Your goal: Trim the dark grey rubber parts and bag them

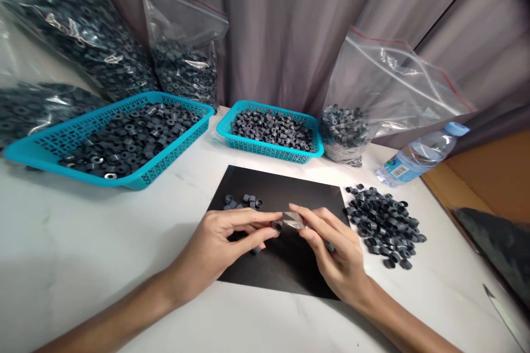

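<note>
Over the black mat [281, 278], my left hand [227, 237] pinches a small dark grey plastic cap [276, 226] between thumb and fingertips, its open end showing. My right hand [337, 248] is closed on a thin, shiny blade [293, 219] with a slanted end, and its tip meets or nearly meets the cap. A bit of another grey piece [330, 247] shows by the right palm; whether it is held I cannot tell. Several loose grey caps [249, 198] lie on the mat behind my left hand, which partly hides them.
A heap of grey caps [385, 226] lies right of the mat. Behind stand a large blue basket [174, 154] and a smaller blue basket [269, 149], both filled with grey pieces. Filled zip bags [186, 66], another bag [345, 127] and a tilted water bottle [418, 157] stand near the curtain.
</note>
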The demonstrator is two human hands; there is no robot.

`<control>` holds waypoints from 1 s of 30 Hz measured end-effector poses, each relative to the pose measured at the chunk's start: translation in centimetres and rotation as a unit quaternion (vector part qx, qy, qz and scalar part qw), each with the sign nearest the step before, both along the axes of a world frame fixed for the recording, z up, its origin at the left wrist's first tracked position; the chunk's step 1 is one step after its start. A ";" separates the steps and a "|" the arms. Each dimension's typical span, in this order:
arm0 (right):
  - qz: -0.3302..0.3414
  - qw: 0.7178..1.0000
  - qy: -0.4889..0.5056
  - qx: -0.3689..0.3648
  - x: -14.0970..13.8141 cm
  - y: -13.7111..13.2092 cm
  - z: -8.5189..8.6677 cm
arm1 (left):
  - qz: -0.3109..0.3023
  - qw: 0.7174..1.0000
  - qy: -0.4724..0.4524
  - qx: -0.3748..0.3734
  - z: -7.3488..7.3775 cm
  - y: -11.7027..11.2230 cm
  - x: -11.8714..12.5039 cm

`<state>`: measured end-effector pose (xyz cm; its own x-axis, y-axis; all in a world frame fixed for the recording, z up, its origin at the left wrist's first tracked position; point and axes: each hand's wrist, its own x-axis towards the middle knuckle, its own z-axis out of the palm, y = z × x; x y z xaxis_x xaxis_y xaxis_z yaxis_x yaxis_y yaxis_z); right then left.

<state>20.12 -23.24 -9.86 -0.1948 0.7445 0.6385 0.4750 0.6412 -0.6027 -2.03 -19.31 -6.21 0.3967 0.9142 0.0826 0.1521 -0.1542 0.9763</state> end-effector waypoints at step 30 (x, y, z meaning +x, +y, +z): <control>-0.311 0.800 -0.445 -0.254 19.5 3.6 8.0 | -0.189 0.909 0.292 0.230 1.3 2.6 -3.1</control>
<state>39.64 -19.68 -1.85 0.1064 0.9936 0.0368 0.9932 -0.1079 0.0432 -5.09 -16.72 -4.89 0.7738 0.6259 0.0968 0.4753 -0.6750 0.5643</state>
